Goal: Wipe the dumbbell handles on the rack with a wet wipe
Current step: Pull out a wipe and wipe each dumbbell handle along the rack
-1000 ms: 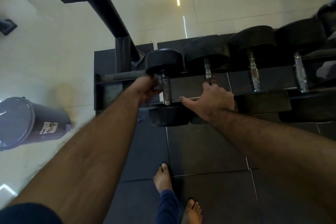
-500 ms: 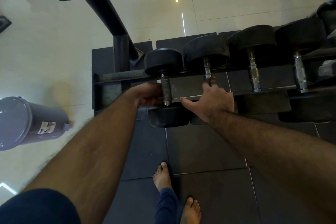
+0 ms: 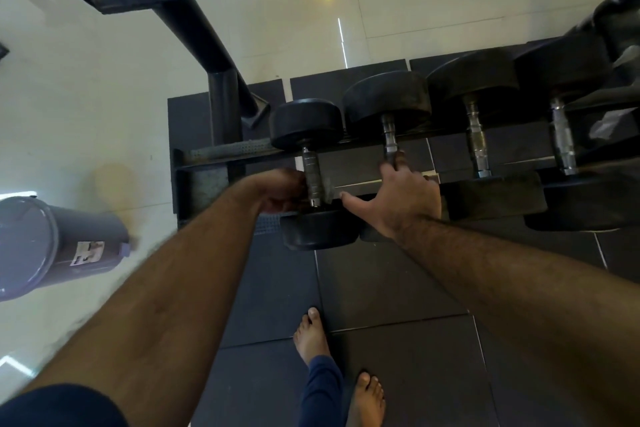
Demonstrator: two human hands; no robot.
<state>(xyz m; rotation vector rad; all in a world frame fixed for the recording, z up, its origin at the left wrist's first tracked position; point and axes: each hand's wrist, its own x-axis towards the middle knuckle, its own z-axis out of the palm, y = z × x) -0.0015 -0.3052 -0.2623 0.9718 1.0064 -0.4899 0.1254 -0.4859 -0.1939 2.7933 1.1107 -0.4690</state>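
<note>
Knurled steel handle of leftmost black rubber dumbbell (image 3: pixel 313 177), low on dark metal rack (image 3: pixel 221 152): left hand (image 3: pixel 282 191) curled round it, grey wet wipe (image 3: pixel 327 189) peeking out; right hand (image 3: pixel 403 199) gripping neighbouring handle (image 3: pixel 390 140). Best wrapped fully, twisted, slid end to end.

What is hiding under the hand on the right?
Under the right hand lies the near end of the second dumbbell's handle; the fingers reach onto it. The near weight head below is mostly covered, so little of it shows.

pale tiled floor (image 3: pixel 86 107), black mats (image 3: pixel 398 288)
</note>
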